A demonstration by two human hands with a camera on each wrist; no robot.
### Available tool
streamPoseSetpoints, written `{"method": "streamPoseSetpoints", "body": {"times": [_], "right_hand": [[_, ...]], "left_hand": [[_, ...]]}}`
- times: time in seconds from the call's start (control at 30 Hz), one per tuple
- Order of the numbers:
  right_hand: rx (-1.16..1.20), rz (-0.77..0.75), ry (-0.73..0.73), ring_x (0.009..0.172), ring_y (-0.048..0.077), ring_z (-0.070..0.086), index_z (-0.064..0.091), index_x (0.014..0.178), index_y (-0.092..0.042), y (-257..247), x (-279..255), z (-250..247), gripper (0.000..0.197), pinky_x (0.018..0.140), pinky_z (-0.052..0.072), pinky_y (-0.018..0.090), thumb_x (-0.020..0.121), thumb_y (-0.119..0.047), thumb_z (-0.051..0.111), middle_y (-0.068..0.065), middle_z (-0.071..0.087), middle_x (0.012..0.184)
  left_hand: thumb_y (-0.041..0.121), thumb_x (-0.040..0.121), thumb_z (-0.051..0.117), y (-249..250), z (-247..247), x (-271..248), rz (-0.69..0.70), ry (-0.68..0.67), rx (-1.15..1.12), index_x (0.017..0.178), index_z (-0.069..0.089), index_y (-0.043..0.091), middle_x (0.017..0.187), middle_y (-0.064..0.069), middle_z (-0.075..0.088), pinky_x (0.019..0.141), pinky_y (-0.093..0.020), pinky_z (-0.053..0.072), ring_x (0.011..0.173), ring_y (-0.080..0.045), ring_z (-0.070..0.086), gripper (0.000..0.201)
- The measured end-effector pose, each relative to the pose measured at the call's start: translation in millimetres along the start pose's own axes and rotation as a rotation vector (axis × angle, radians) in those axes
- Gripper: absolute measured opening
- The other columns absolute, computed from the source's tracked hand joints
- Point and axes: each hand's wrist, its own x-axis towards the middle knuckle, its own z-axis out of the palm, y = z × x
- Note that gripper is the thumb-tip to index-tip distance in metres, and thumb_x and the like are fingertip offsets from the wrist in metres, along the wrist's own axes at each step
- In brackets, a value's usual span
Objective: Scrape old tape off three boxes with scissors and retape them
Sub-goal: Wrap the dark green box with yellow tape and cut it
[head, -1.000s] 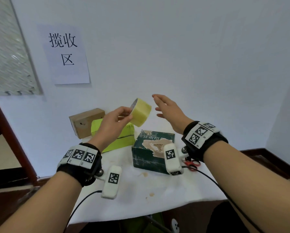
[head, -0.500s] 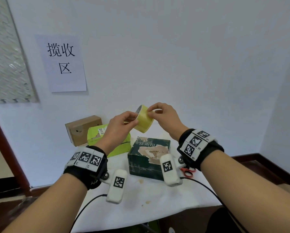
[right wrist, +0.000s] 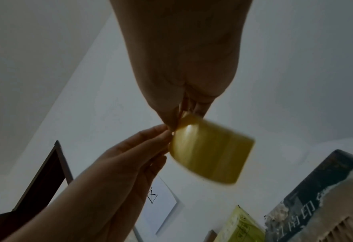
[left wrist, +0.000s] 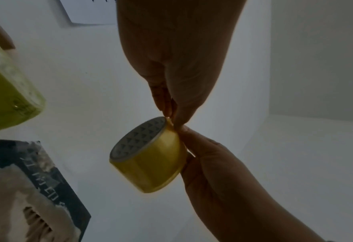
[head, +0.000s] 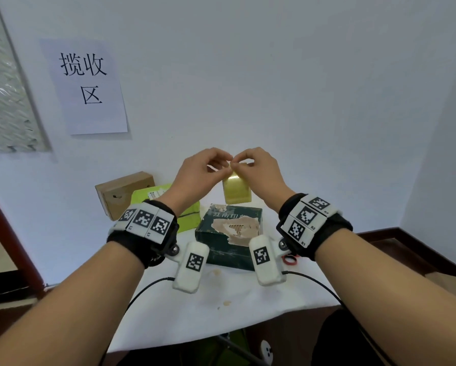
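Observation:
A yellow tape roll hangs in the air above the table, below my fingertips. My left hand pinches the roll's upper edge from the left, and my right hand pinches the same edge from the right. The left wrist view shows the tape roll with its patterned core, the left hand on its rim and the right hand beside it. Under the roll lies a dark green box with its top surface torn to bare card. Red-handled scissors peek out behind my right wrist.
A lime green box and a brown cardboard box stand at the back left of the white table. A paper sign hangs on the wall. Small scraps lie near the table's front.
My right hand came in from open and took hold of the roll's edge. Both hands drew together, and the roll turned to hang below the fingertips.

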Motion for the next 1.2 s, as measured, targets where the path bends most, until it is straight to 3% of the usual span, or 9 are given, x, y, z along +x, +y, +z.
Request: {"method": "streamPoseSetpoints", "body": {"times": [0.13, 0.3, 0.43, 0.53, 0.73, 0.8, 0.87, 0.9, 1.2], "right_hand": [[-0.043, -0.036, 0.04, 0.099, 0.016, 0.055, 0.07, 0.09, -0.012, 2.6, -2.1, -5.2, 0.009, 0.083, 0.041, 0.026, 0.089, -0.015, 0.062, 0.004, 0.06, 0.107], [-0.057, -0.032, 0.018, 0.1, 0.015, 0.052, 0.069, 0.103, -0.012, 13.2, -4.5, -9.6, 0.016, 0.084, 0.038, 0.022, 0.09, -0.015, 0.061, 0.004, 0.053, 0.117], [0.035, 0.042, -0.056, 0.104, 0.017, 0.052, 0.039, 0.136, -0.017, 19.7, -9.0, -11.3, 0.057, 0.086, 0.043, 0.02, 0.087, -0.021, 0.067, 0.002, 0.038, 0.128], [0.037, 0.122, -0.095, 0.107, 0.013, 0.046, 0.032, 0.137, -0.015, 24.3, -10.0, -16.1, 0.062, 0.087, 0.039, 0.022, 0.087, -0.028, 0.066, 0.003, 0.042, 0.129], [0.051, 0.171, -0.118, 0.108, 0.019, 0.051, 0.031, 0.137, -0.016, 31.1, -9.8, -21.0, 0.054, 0.084, 0.039, 0.027, 0.093, -0.033, 0.057, 0.008, 0.054, 0.125], [-0.005, 0.148, -0.143, 0.102, 0.02, 0.053, 0.032, 0.137, -0.016, 34.5, -8.0, -23.7, 0.05, 0.075, 0.039, 0.026, 0.095, -0.033, 0.053, 0.007, 0.063, 0.107], [-0.109, 0.092, -0.123, 0.091, 0.019, 0.052, 0.034, 0.136, -0.016, 37.2, -4.9, -29.4, 0.048, 0.064, 0.036, 0.021, 0.095, -0.032, 0.053, 0.003, 0.059, 0.084], [-0.163, 0.071, -0.117, 0.089, 0.019, 0.052, 0.036, 0.135, -0.017, 38.8, -3.6, -31.7, 0.047, 0.062, 0.035, 0.021, 0.094, -0.031, 0.054, 0.002, 0.057, 0.083], [-0.449, 0.043, -0.106, 0.092, 0.023, 0.053, 0.048, 0.121, -0.015, 39.6, -0.4, -38.5, 0.035, 0.075, 0.042, 0.032, 0.094, -0.035, 0.055, 0.008, 0.056, 0.105]], "left_hand": [[0.026, 0.086, 0.069, 1.6, 14.1, 7.4, -0.073, 0.033, 0.025, 0.098, 0.07, 0.02, 0.083, 0.008, 0.066, 0.062, -0.006, 0.043, 0.074, 0.0, 0.057, 0.013], [0.023, 0.086, 0.069, 3.1, 24.4, 12.4, -0.139, 0.055, 0.032, 0.091, 0.072, 0.017, 0.083, 0.006, 0.068, 0.061, -0.008, 0.042, 0.075, -0.002, 0.058, 0.009], [0.019, 0.087, 0.066, -0.2, 29.1, 14.8, -0.162, 0.08, 0.004, 0.085, 0.072, 0.018, 0.08, 0.007, 0.067, 0.061, -0.009, 0.042, 0.074, -0.004, 0.057, 0.007], [0.02, 0.087, 0.066, -4.2, 34.0, 14.6, -0.186, 0.091, -0.033, 0.084, 0.07, 0.017, 0.081, 0.005, 0.067, 0.061, -0.009, 0.042, 0.073, -0.005, 0.056, 0.006], [0.017, 0.088, 0.066, -5.9, 42.9, 18.4, -0.256, 0.133, -0.235, 0.084, 0.07, 0.014, 0.084, -0.001, 0.069, 0.084, -0.034, 0.056, 0.076, -0.013, 0.065, 0.006], [0.016, 0.088, 0.066, -5.9, 44.6, 19.7, -0.266, 0.111, -0.258, 0.084, 0.069, 0.014, 0.084, -0.001, 0.068, 0.085, -0.035, 0.056, 0.078, -0.013, 0.064, 0.006], [0.017, 0.088, 0.066, -7.0, 46.0, 18.9, -0.272, 0.094, -0.245, 0.083, 0.069, 0.016, 0.086, 0.0, 0.068, 0.084, -0.033, 0.055, 0.079, -0.013, 0.062, 0.006], [0.017, 0.088, 0.067, -7.5, 47.2, 17.9, -0.275, 0.088, -0.244, 0.083, 0.069, 0.016, 0.087, 0.0, 0.068, 0.083, -0.032, 0.055, 0.08, -0.013, 0.061, 0.006], [0.016, 0.09, 0.065, 3.8, 55.4, 11.6, -0.301, 0.09, -0.384, 0.088, 0.068, 0.011, 0.087, 0.003, 0.065, 0.078, -0.02, 0.05, 0.082, -0.009, 0.058, 0.006]]}}
